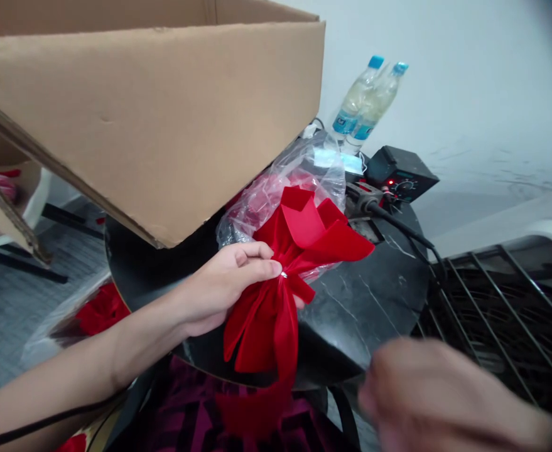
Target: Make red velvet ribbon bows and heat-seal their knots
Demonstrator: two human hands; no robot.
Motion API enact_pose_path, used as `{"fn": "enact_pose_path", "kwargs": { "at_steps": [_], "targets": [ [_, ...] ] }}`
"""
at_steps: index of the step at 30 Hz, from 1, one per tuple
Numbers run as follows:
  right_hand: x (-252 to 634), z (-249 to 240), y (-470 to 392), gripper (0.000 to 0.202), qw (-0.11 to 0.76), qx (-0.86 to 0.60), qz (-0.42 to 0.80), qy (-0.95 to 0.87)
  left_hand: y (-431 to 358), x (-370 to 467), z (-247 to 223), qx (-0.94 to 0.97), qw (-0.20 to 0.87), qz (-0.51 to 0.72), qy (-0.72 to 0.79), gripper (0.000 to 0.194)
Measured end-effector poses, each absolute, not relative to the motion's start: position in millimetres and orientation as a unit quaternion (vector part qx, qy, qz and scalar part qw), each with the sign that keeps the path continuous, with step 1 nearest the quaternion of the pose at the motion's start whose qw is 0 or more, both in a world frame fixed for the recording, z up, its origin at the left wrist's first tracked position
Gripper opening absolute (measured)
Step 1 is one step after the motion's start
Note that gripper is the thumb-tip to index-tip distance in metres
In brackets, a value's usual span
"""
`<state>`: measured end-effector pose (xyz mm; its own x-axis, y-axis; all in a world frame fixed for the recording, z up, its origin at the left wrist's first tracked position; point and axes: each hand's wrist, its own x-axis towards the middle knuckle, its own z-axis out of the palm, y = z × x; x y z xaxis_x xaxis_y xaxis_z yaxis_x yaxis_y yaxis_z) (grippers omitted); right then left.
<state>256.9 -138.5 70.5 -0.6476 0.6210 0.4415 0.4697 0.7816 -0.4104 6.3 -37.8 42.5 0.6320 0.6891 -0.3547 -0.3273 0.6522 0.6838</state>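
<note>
**Red velvet bow: held at the knot, under inspection over the table**

The red velvet bow (280, 295) is held above the near edge of the round black table (374, 301), loops up, tails hanging towards the person's lap. The left hand (223, 285) grips it at the centre, thumb and forefinger pinching the knot just beside a small silver wire tie (284, 274). The right hand (440, 402) is low in the foreground, apart from the bow and blurred; whether its fingers are spread or closed cannot be told.

Judgement: the step in hand appears to be shaping or checking the bow at its tie. A next move would call for the right hand to come up to the loops or the tie while the left keeps its pinch.

Containers:
- Clear plastic bag (299, 176), directly behind the bow on the table; more red material shows through it.
- Large cardboard box (162, 113), tilted, upper left; contents not visible.
- Two plastic bottles (367, 103) against the wall, holding pale liquid.

A black control unit (400, 176) with a lit red indicator stands beside the bag.
</note>
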Motion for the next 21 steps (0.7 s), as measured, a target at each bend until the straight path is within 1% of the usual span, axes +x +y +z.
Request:
{"fn": "enact_pose_path", "kwargs": {
  "at_steps": [2, 4, 6, 8, 10, 12, 15, 18, 21],
  "targets": [
    [260, 73, -120, 0.042, 0.292, -0.337, 0.105, -0.889, -38, 5, 44, 0.28, 0.863, 0.282, 0.312, 0.009],
    [254, 68, -100, 0.047, 0.281, -0.334, 0.059, -0.898, -38, 5, 46, 0.268, 0.869, 0.275, 0.313, 0.007],
    [245, 59, -85, 0.043, 0.293, -0.322, 0.035, -0.899, -38, 4, 47, 0.26, 0.873, 0.27, 0.312, 0.009],
    [240, 53, -78, 0.04, 0.317, -0.321, 0.06, -0.891, -39, 4, 47, 0.259, 0.874, 0.265, 0.314, 0.01],
    [240, 52, -78, 0.042, 0.317, -0.327, 0.096, -0.885, -39, 4, 46, 0.263, 0.873, 0.259, 0.319, 0.012],
    [243, 57, -82, 0.044, 0.295, -0.309, 0.081, -0.9, -38, 3, 45, 0.271, 0.87, 0.261, 0.319, 0.016],
    [245, 66, -88, 0.039, 0.253, -0.274, 0.003, -0.928, -36, 3, 43, 0.3, 0.86, 0.263, 0.319, 0.024],
    [242, 69, -91, 0.033, 0.218, -0.296, -0.038, -0.929, -32, 3, 44, 0.341, 0.845, 0.243, 0.331, 0.027],
    [237, 70, -89, 0.03, 0.195, -0.324, -0.037, -0.925, -29, 2, 45, 0.403, 0.814, 0.223, 0.354, 0.029]
  ]
}}
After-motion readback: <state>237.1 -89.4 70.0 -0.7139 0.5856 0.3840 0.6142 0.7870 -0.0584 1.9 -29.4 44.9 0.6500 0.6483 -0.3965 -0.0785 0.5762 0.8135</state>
